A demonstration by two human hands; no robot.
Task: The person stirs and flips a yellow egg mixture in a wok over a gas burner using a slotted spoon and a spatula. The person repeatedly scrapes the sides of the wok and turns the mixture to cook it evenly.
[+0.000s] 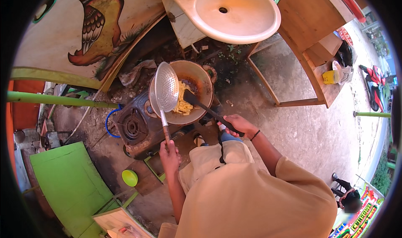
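Below me a wide wok (204,81) with two ring handles sits on the right side of a rusty gas stove (147,140). Pale yellow cut strips of food (182,108) lie in it, with darker brown liquid or residue beside them. My left hand (170,154) grips the wooden handle of a perforated metal skimmer (167,87), whose bowl hangs over the wok's left part and hides some of the food. In my right hand (237,125) is a black spatula (205,107); its blade reaches into the wok at the strips. The skimmer bowl looks bare.
The stove's left burner (132,127) is uncovered. Beyond the wok stands a washbasin (238,15). A wooden table frame (298,103) is to the right. At lower left are a green bowl (129,177) and a green panel (69,175). A person (348,194) sits far right.
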